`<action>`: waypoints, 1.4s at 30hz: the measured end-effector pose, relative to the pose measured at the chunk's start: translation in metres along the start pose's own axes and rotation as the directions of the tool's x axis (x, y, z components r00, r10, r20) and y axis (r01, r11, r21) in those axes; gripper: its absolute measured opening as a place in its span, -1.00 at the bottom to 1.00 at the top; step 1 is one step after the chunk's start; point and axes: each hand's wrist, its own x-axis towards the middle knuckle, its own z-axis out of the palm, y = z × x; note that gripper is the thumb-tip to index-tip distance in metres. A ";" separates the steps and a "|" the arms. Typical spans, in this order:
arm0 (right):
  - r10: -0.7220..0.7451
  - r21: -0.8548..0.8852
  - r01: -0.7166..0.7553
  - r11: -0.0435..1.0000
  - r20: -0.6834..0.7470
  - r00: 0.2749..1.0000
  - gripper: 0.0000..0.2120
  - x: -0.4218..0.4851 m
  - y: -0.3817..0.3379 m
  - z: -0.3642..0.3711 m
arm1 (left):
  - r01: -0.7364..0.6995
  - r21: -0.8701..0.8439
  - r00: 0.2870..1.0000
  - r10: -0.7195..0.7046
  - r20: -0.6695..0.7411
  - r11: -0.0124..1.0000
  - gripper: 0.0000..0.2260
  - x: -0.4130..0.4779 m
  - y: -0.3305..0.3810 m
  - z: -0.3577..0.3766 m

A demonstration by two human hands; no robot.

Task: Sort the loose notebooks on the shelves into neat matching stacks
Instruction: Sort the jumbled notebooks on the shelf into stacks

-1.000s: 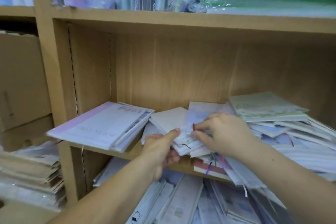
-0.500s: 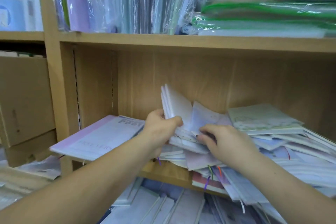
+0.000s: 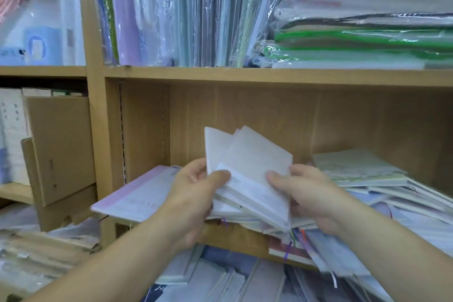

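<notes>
Small white notebooks [image 3: 247,179]: one fanned bundle, held tilted upright above the front edge of the middle shelf [image 3: 245,238].
Left hand [image 3: 196,193]: fingers curled behind the bundle, thumb pressed on its front.
Right hand [image 3: 311,198]: thumb and fingers pinch the bundle's right edge.
Lilac notebook [image 3: 137,193]: flat, just left, overhanging the shelf.
Loose pile [image 3: 392,193]: right, sprawled.
Plastic-wrapped stock [image 3: 183,12]: shelf above.
Cardboard box [image 3: 58,144]: left bay.

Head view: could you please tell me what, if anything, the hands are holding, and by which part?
A fanned bunch of small white notebooks: the left hand grips its lower left edge, the right hand its right edge.
</notes>
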 end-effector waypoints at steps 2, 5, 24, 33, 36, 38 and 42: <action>0.028 0.037 -0.025 0.999 -0.068 0.997 -0.76 -0.005 0.009 -0.007 | 0.019 -0.025 0.993 -0.016 0.118 1.000 -0.68 -0.007 -0.011 0.003; 0.014 0.062 -0.007 0.998 -0.111 0.994 -0.70 -0.015 0.017 -0.019 | 0.025 -0.043 0.966 -0.013 0.259 0.999 -0.65 -0.015 -0.017 0.009; -0.192 -0.164 0.138 0.977 -0.380 0.905 -0.50 -0.069 -0.050 -0.147 | 0.293 0.056 0.888 -0.293 0.354 0.955 -0.77 0.019 0.009 0.170; -0.222 -0.519 -0.141 0.843 -0.576 0.787 -0.69 -0.040 -0.009 -0.231 | 0.114 0.143 0.931 -0.156 0.329 0.983 -0.86 0.039 -0.019 0.227; -0.118 -0.600 -0.216 0.770 -0.467 0.877 -0.39 -0.035 0.010 -0.241 | -0.069 0.263 0.970 0.003 0.244 0.962 -0.91 0.040 -0.032 0.177; -0.080 -0.634 -0.238 0.736 -0.430 0.899 -0.33 -0.035 0.011 -0.243 | -0.138 0.347 0.984 0.088 0.157 0.928 -0.95 0.043 -0.040 0.135; -0.300 -0.835 -0.287 0.469 -0.457 0.837 -0.55 -0.027 0.007 -0.235 | -0.186 0.631 0.981 0.180 0.074 0.753 -0.88 0.046 -0.080 0.058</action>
